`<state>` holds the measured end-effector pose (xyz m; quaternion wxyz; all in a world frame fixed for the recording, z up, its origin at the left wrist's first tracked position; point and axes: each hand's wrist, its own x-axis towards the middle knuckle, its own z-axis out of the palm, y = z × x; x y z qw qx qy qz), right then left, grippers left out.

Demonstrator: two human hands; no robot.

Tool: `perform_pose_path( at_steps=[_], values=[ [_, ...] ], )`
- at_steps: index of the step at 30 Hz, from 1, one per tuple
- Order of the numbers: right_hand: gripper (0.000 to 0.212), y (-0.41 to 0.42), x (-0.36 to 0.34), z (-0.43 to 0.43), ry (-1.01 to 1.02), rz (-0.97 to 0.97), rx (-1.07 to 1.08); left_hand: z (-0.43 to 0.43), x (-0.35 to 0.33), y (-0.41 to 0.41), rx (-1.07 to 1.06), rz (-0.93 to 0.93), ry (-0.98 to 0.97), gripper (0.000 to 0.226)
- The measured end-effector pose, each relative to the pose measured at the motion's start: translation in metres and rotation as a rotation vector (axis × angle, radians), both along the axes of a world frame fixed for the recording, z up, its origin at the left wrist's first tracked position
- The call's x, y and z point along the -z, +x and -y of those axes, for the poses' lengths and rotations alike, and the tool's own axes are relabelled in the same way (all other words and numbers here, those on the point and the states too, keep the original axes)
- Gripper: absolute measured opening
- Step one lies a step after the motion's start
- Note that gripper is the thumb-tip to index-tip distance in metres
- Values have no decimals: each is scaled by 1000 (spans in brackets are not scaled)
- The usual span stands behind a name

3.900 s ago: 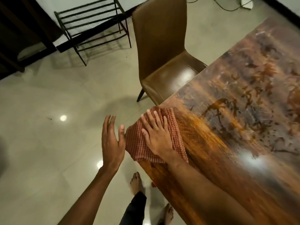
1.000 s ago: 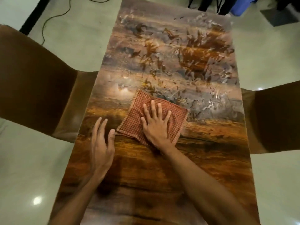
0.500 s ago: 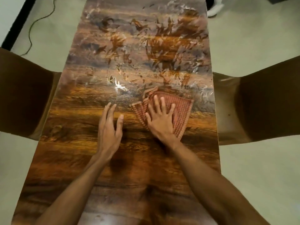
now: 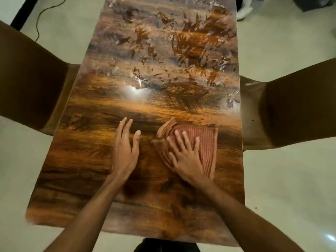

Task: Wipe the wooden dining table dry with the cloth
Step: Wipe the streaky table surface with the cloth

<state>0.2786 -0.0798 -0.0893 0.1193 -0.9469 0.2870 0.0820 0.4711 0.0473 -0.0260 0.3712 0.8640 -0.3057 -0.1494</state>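
Two hands lie on the table [image 4: 87,160]. The right hand [image 4: 185,155] is flat, with fingers spread, and presses on the red checked cloth [image 4: 207,140]; it does not grip it. The cloth is on the right part of the table, near its right edge, and its far left corner is bunched up. The left hand [image 4: 125,150] is open and flat on the bare wood, just left of the cloth. Wet smears cover the far half of the table. One brown chair [image 4: 31,79] stands at the left side, another chair [image 4: 294,104] at the right.
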Motion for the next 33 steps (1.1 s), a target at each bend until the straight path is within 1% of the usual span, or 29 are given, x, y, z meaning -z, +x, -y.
perform_pose_path(
  at_steps=[2, 3, 4, 6, 7, 9, 10, 12, 14, 16, 18, 21, 23, 24, 25, 27, 29, 32, 33],
  values=[
    [61, -25, 2, -57, 39, 13, -218, -16, 3, -11, -27, -10, 7, 53],
    [60, -34, 1, -63, 49, 16, -285, -26, 4, -18, -38, -23, 4, 53],
    [60, -35, 0, -52, 59, 28, -307, -33, 5, -24, -46, -33, 4, 54],
    [58, -14, -5, -19, 56, 41, -227, -47, 5, -31, -67, -38, 8, 56],
    [58, 2, -8, -6, 47, 25, -141, -54, 5, -36, -77, -39, 16, 56],
    [60, 35, -11, -3, 38, -19, -8, -67, 1, -47, -119, -33, 20, 56],
    [61, 48, -11, -15, 44, -31, -18, -72, -3, -52, -143, -32, 17, 55],
    [61, 55, -6, -59, 43, -16, -195, -79, -9, -60, -183, -38, 4, 55],
    [60, 25, -1, -98, 97, 2, -426, -80, -16, -73, -229, -19, -3, 54],
    [58, -21, 2, -104, 146, 31, -564, -77, -20, -92, -285, 1, -2, 53],
    [57, -63, 3, -72, 144, 47, -584, -69, -21, -117, -326, 7, 14, 52],
    [58, -97, 2, 5, 31, 38, -489, -53, -16, -167, -351, 15, 46, 53],
    [62, -99, -1, 23, 4, 30, -440, -42, -15, -200, -396, 6, 83, 56],
    [64, -100, -1, 14, 37, 40, -452, -39, -16, -214, -425, 1, 86, 56],
    [65, -104, 2, -6, 55, 48, -511, -38, -20, -227, -449, 4, 77, 56],
    [68, -120, 8, -56, 51, 84, -727, -43, -29, -243, -506, 14, 43, 54],
    [74, -143, 11, -82, 36, 94, -899, -59, -38, -257, -595, 43, 46, 52],
    [87, -172, 15, -72, 59, 68, -986, -91, -43, -276, -733, 65, 79, 53],
    [83, -181, 15, -63, 62, 55, -985, -97, -41, -283, -759, 57, 83, 54]
  ],
)
